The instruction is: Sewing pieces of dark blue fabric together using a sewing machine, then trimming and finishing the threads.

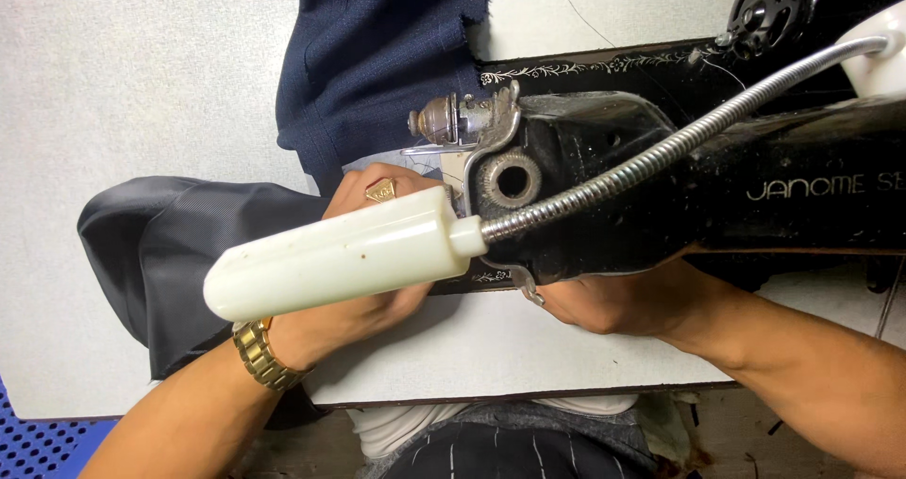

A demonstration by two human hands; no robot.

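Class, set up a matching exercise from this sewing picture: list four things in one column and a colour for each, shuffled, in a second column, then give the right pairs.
Things:
1. lamp head
2. sewing machine
3. wristwatch on the left hand
4. folded cloth behind the needle

Colours:
A. gold
B. navy blue
C. cream white
D. black

Pairs: 1-C, 2-D, 3-A, 4-B
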